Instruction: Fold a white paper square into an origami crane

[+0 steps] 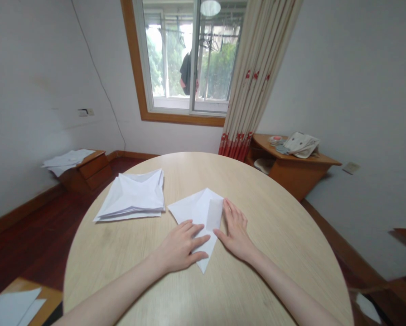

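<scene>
A partly folded sheet of white paper (192,204) lies on the round wooden table in front of me, one point toward me and a flap turned over on its right side. My left hand (186,244) rests on its lower left part with the fingers spread flat. Along the right edge, by the flap, is my right hand (235,228), its fingertips touching the paper and its thumb apart from the fingers. To the left sits a stack of folded white papers (135,192), touched by neither hand.
The round table (274,271) fills the foreground. Papers lie on a low wooden cabinet (94,167) at left and on a surface (50,294) at lower left. A corner cabinet (291,174) holding a cloth bag (301,144) stands behind right, beside the curtain (253,81).
</scene>
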`<state>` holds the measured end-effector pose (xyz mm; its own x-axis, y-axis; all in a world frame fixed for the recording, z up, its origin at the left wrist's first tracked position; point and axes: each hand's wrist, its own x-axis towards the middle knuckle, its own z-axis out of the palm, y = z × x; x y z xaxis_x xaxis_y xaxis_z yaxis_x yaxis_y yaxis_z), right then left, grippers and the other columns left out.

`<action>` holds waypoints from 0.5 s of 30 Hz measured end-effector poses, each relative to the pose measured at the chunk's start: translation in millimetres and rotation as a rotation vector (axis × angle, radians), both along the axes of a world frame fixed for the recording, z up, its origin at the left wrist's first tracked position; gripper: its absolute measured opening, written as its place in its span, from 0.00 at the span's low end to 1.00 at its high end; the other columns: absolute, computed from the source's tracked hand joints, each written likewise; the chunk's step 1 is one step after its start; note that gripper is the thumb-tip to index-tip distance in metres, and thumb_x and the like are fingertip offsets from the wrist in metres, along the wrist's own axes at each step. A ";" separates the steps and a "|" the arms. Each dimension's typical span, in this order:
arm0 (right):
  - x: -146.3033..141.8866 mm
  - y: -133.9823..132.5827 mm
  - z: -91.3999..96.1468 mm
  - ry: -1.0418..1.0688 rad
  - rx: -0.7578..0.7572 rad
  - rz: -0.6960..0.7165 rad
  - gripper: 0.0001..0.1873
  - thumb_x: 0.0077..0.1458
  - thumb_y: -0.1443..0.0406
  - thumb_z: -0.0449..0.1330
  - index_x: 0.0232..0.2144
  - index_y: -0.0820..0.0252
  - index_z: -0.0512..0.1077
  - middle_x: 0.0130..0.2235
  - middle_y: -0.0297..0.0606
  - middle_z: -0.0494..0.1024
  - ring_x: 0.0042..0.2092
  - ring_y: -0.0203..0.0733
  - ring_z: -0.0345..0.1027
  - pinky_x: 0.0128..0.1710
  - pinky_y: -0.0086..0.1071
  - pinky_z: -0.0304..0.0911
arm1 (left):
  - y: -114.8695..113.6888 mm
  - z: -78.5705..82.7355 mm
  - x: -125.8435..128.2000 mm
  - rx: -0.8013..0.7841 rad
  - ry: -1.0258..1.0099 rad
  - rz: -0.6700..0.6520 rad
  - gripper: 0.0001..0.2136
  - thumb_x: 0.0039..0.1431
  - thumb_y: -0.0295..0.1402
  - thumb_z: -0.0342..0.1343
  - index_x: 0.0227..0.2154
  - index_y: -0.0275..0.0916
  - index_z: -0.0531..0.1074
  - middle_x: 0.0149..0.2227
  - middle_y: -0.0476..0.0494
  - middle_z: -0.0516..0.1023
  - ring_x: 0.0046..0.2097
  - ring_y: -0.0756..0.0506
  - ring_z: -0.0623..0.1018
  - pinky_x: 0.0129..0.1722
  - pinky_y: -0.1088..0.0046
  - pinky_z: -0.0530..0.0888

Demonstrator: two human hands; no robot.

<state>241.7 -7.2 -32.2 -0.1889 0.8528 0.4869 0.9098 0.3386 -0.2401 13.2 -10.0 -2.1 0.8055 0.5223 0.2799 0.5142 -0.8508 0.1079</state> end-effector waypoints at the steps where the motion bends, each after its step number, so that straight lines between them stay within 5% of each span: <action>1: 0.5 0.1 -0.1 -0.005 -0.007 0.000 0.47 0.57 0.55 0.52 0.66 0.56 0.26 0.66 0.51 0.50 0.65 0.56 0.44 0.59 0.52 0.43 | -0.3 0.2 0.1 0.002 -0.004 0.003 0.21 0.64 0.47 0.49 0.54 0.43 0.69 0.57 0.36 0.69 0.54 0.36 0.69 0.56 0.53 0.64; 15: 6.6 3.6 -3.2 0.034 -0.099 0.053 0.45 0.57 0.53 0.53 0.67 0.53 0.32 0.64 0.50 0.54 0.63 0.56 0.48 0.58 0.53 0.47 | -2.5 -0.3 2.1 -0.072 0.020 0.023 0.24 0.64 0.47 0.48 0.58 0.41 0.64 0.58 0.34 0.65 0.49 0.37 0.68 0.50 0.54 0.68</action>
